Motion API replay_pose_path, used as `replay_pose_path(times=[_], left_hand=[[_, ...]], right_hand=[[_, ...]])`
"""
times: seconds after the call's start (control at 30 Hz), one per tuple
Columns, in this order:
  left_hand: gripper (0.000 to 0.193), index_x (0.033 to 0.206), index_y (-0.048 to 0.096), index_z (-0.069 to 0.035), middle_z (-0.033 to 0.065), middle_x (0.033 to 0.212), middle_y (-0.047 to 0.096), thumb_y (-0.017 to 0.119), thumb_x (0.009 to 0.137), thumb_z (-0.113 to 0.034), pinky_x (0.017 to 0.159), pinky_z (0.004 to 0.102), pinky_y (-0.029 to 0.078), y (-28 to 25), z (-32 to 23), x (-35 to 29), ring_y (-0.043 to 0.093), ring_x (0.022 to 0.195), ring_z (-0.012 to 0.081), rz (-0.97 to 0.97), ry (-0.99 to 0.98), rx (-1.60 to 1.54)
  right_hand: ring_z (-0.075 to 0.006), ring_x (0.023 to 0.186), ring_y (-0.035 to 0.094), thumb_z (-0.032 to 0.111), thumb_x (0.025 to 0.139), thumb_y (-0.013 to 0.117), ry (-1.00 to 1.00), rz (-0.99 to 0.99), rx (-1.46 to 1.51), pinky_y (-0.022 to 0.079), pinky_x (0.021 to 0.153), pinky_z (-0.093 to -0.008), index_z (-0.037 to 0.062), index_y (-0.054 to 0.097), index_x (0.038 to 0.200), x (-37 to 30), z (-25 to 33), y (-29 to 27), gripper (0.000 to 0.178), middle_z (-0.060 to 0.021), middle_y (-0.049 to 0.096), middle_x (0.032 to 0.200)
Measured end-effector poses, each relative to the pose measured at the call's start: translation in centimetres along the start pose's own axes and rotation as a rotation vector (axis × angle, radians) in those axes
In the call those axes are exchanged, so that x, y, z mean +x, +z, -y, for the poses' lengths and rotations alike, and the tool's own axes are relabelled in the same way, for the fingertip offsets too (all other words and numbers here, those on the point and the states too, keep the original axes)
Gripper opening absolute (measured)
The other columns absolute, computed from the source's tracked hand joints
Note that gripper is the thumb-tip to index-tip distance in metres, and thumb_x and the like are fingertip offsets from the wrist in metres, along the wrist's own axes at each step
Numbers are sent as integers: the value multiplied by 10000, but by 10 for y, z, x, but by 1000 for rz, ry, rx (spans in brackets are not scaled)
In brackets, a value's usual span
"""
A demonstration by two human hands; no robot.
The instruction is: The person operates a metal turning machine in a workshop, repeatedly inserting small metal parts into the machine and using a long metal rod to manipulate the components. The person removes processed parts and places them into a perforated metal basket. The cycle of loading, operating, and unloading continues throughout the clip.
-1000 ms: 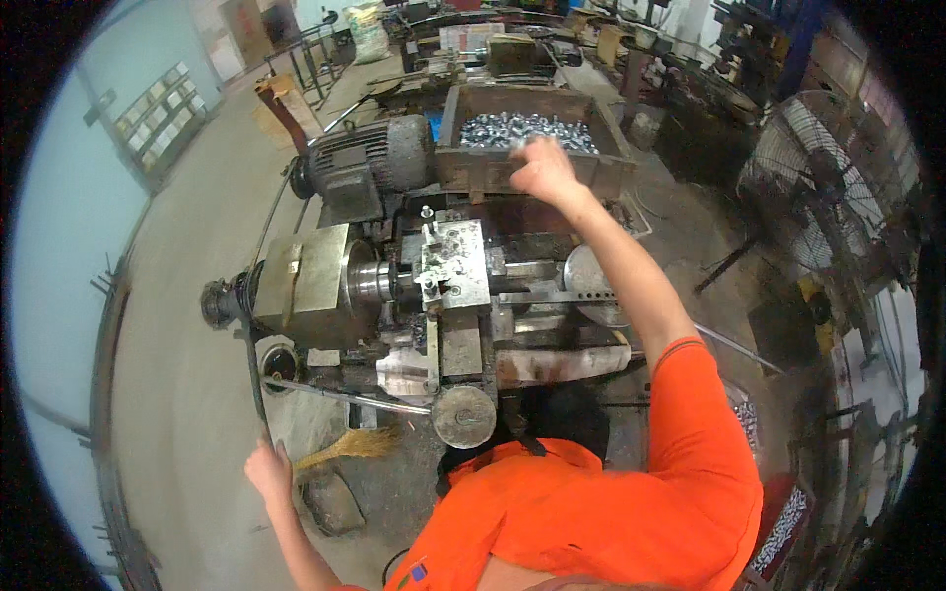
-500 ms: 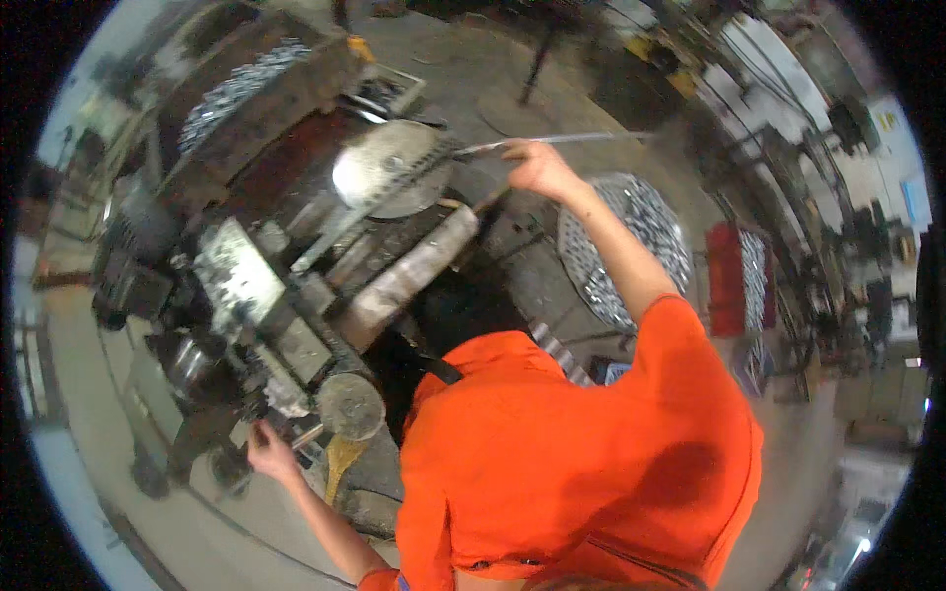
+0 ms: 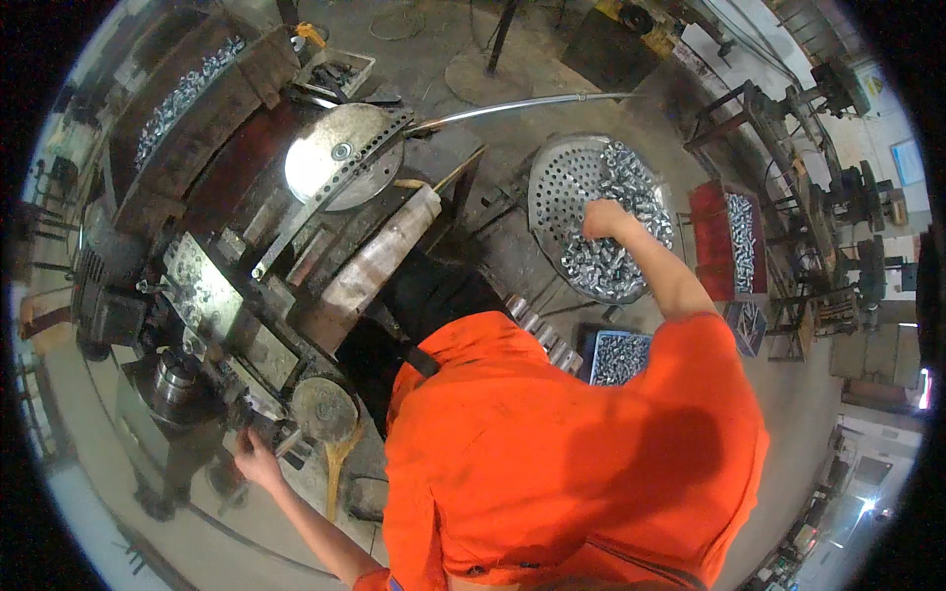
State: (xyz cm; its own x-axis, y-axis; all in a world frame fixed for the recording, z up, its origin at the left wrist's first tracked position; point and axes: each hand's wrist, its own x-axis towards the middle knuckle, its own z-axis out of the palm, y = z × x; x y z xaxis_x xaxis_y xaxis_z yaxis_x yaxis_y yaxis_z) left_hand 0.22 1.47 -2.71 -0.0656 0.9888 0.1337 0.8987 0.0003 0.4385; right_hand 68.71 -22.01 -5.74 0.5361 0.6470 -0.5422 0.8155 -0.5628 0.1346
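My right hand is over a round perforated metal tray, at the loose shiny metal pieces heaped on it. Its fingers are curled closed, and anything inside them is hidden. On the other side, my left hand reaches to the near end of a machine, by a dark fitting next to the cylindrical metal chuck. The left fingers look pinched together, on something too small to make out. Left of the tray, a long metal lever bar extends from a round plate on the machine; neither hand touches it.
A blue tray of small metal parts lies below the round tray. A red bin with more pieces stands to the right. At the far left is a trough of metal pieces. A yellow-handled brush hangs by the machine.
My right hand has left the lever bar and moved right and down to the metal pieces on the round tray. My left hand stays by the machine. The view has shifted a little.
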Motion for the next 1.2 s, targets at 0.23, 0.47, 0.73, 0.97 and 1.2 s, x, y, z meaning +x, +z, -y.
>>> replay_pose_path(times=[0.23,0.47,0.73,0.97,1.2], left_hand=[[285,999,632,14,131,863,667,561,857,-223,670,332,470,1,3,-1,623,723,218,17,-95,-46],[303,991,636,11,136,875,670,567,855,-251,675,336,472,4,3,-4,639,746,240,-98,6,-5],[307,1001,633,19,146,895,666,562,858,-244,705,343,470,2,-7,-4,638,781,252,-103,6,2],[278,996,622,43,96,793,644,568,864,-196,615,302,461,4,12,0,590,659,169,-33,31,-87],[249,988,604,66,33,706,589,597,864,-149,546,215,426,-53,-77,-10,529,599,82,81,-72,-677]], right_hand=[[-312,797,635,219,624,577,-134,117,-45,501,699,-388,26,679,759,31,-2,6,257,-171,652,840],[-331,810,618,260,683,499,-384,-17,-183,484,726,-390,25,673,739,63,-32,24,298,-179,644,850],[-304,762,634,242,618,546,-151,148,-69,501,695,-368,37,678,765,65,-4,36,284,-167,654,820],[-303,841,615,271,632,607,-391,-121,-114,488,735,-376,73,672,706,78,-41,33,221,-124,659,804],[-264,918,607,119,628,554,-553,-173,838,466,805,-301,85,713,808,7,92,-82,243,-196,645,971]])
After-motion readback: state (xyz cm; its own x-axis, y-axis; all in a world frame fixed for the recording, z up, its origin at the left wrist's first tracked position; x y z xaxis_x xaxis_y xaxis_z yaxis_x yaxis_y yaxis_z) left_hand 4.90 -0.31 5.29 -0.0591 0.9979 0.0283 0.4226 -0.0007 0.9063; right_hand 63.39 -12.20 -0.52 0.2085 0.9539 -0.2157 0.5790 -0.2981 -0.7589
